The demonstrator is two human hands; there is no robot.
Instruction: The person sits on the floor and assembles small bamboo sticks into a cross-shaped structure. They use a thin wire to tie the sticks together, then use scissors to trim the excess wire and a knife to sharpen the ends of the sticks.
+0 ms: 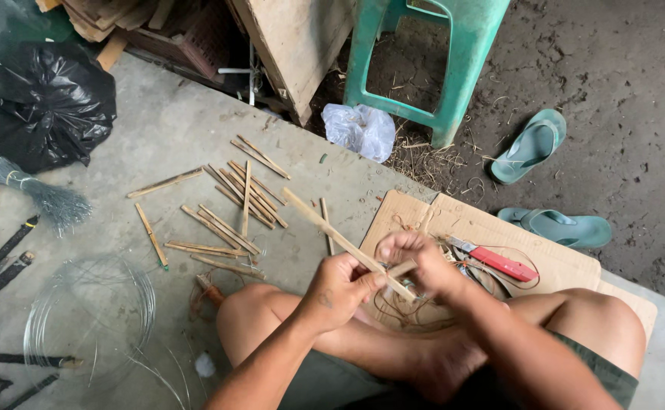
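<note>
My left hand grips a long bamboo strip that slants up to the left over the concrete. My right hand pinches a short bamboo piece crossed against the strip's lower end, with thin brown string looping beneath the joint. Both hands hover above my crossed bare legs. Behind them lies a flat cardboard sheet with a red-handled knife on it.
Several cut bamboo sticks are scattered on the concrete floor. A wire coil and a wire bundle lie at left, near a black bag. A green plastic stool, two green sandals and a clear bag sit behind.
</note>
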